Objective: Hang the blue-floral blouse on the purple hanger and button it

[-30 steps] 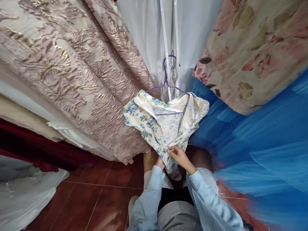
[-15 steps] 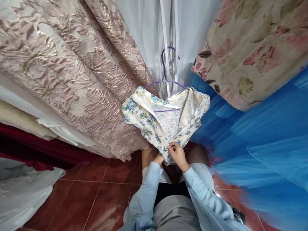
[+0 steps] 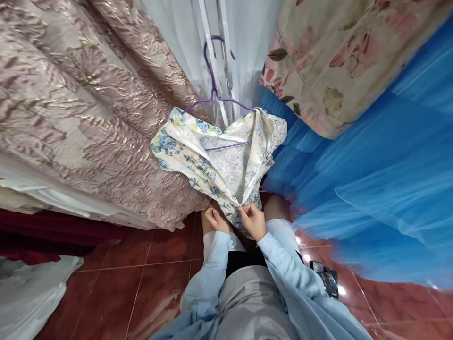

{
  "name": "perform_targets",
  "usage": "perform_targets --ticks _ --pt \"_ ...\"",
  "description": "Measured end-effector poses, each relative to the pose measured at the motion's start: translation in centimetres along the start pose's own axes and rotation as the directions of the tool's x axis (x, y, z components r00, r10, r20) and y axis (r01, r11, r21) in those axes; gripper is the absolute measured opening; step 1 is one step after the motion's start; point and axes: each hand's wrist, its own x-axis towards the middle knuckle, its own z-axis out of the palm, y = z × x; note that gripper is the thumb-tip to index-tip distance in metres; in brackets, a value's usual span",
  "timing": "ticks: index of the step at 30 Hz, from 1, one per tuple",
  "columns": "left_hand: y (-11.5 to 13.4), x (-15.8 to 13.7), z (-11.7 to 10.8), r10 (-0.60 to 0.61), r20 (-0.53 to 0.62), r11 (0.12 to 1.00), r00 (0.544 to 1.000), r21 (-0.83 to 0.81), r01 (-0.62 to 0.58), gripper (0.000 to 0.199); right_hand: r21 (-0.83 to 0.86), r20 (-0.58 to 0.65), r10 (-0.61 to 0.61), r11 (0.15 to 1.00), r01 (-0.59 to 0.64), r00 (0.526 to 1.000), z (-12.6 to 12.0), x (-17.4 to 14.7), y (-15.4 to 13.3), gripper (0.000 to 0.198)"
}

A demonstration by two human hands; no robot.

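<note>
Right hand: the right hand is narrowed to a pinch, thumb and fingertips gripping the blouse's front where its two edges meet.
Left hand: the left hand is just beside the right, fingers curled near the blouse's lower side edge; whether it grips any cloth, I cannot tell.
Blouse: the blouse spreads out just beyond both hands, its lower part narrowing down between them.
Front edges: they look to be getting drawn together at the bottom of the neckline, while above the right hand they gape in a deep V; any fastener is too small to make out.
Next move: as I judge it, this calls for a firm right pinch and the left hand bracing the cloth, with the edges level.
Blouse cloth: thin and supple, cream with blue and yellow flowers, paler inside, creased along the V.
Hanger: slim, purple and glossy, the hanger rises beyond the hands, its crossbar showing inside the neckline; white straps run up by its hook.
Left of the hands: pink brocade, stiff, puckered, with a metallic sheen.
Right of the hands: sheer, layered blue tulle, below a smooth flower-printed drape.
Below the hands: glossy red floor tiles with pale joints.
</note>
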Motion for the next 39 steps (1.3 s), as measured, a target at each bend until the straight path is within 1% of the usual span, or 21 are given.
perform_targets --ticks 1,2,4,5,6,7,9,10,13,15,17,19,21,24,27,29,32,34,36,39 --pt "0.3 -0.8 -0.1 0.043 0.007 0.999 0.999 0.003 -0.043 0.04 0.021 -0.002 0.014 1.0 -0.014 1.0 0.1 -0.3 -0.1 0.03" --pt "0.7 -1.6 -0.2 0.097 0.059 0.995 0.994 -0.003 -0.097 0.038 0.064 -0.005 0.039 0.997 -0.039 0.999 0.3 -0.6 -0.2 0.031" --pt "1.7 -3.1 0.1 0.211 0.215 0.977 0.954 -0.021 -0.211 0.036 0.218 -0.006 0.132 0.968 -0.127 0.991 1.0 -1.0 -0.6 0.032" --pt "2.3 -3.6 0.3 0.25 0.268 0.967 0.93 -0.028 -0.252 0.036 0.298 -0.006 0.184 0.939 -0.174 0.983 1.3 -1.3 -0.8 0.033" --pt "2.8 -3.8 0.5 0.28 0.28 0.958 0.918 -0.025 -0.285 0.037 0.363 -0.004 0.23 0.907 -0.213 0.973 1.7 -1.5 -1.0 0.034" --pt "3.2 -3.8 0.7 0.306 0.256 0.95 0.917 -0.014 -0.312 0.037 0.41 0.001 0.262 0.88 -0.24 0.965 2.0 -1.7 -1.3 0.034" --pt "3.8 -3.3 0.9 0.349 0.191 0.934 0.918 0.012 -0.357 0.034 0.462 0.014 0.287 0.847 -0.261 0.958 2.2 -2.1 -1.8 0.034" --pt "4.0 -2.9 0.9 0.369 0.187 0.925 0.91 0.019 -0.379 0.03 0.485 0.026 0.293 0.832 -0.268 0.956 2.1 -2.2 -2.1 0.034" --pt "4.7 -2.1 0.5 0.421 0.276 0.894 0.864 0.033 -0.446 0.012 0.588 0.123 0.338 0.732 -0.343 0.933 1.5 -2.4 -2.9 0.037" --pt "5.3 -2.3 0.1 0.451 0.324 0.87 0.832 0.047 -0.49 0.006 0.635 0.226 0.377 0.642 -0.43 0.898 0.9 -2.4 -3.2 0.039" --pt "5.8 -2.8 -0.3 0.442 0.352 0.868 0.825 0.063 -0.492 0.007 0.649 0.314 0.397 0.572 -0.501 0.862 0.5 -2.4 -3.4 0.038" --pt "6.1 -3.3 -0.5 0.401 0.365 0.885 0.84 0.081 -0.458 0.009 0.653 0.344 0.401 0.547 -0.523 0.849 0.2 -2.4 -3.5 0.035" --pt "6.0 -3.5 -0.4 0.373 0.369 0.897 0.851 0.093 -0.433 0.009 0.66 0.317 0.393 0.562 -0.498 0.863 0.1 -2.5 -3.5 0.033" --pt "5.1 -3.6 0.0 0.374 0.354 0.903 0.857 0.071 -0.424 0.012 0.668 0.248 0.371 0.604 -0.435 0.895 -0.1 -2.6 -3.7 0.03" --pt "4.3 -3.5 0.3 0.358 0.345 0.917 0.868 0.047 -0.397 0.015 0.641 0.209 0.358 0.653 -0.404 0.91 -0.2 -2.4 -4.0 0.027" --pt "4.3 -3.3 0.4 0.353 0.358 0.918 0.864 0.046 -0.395 0.014 0.61 0.183 0.357 0.69 -0.391 0.916 -0.2 -2.0 -4.3 0.025" --pt "4.8 -3.0 0.4 0.357 0.391 0.911 0.849 0.056 -0.408 0.014 0.58 0.151 0.33 0.734 -0.354 0.932 -0.1 -0.9 -5.0 0.028" --pt "5.4 -2.9 0.5 0.356 0.419 0.91 0.835 0.047 -0.411 0.015 0.57 0.135 0.301 0.756 -0.322 0.944 -0.2 0.3 -6.1 0.028" --pt "5.7 -3.0 0.5 0.362 0.446 0.91 0.819 0.021 -0.414 0.016 0.549 0.108 0.253 0.791 -0.27 0.961 -0.4 2.0 -7.8 0.024" --pt "5.5 -3.2 0.5 0.352 0.498 0.916 0.793 -0.009 -0.402 0.019 0.532 0.053 0.121 0.837 -0.131 0.991 -0.9 5.3 -11.5 0.021"
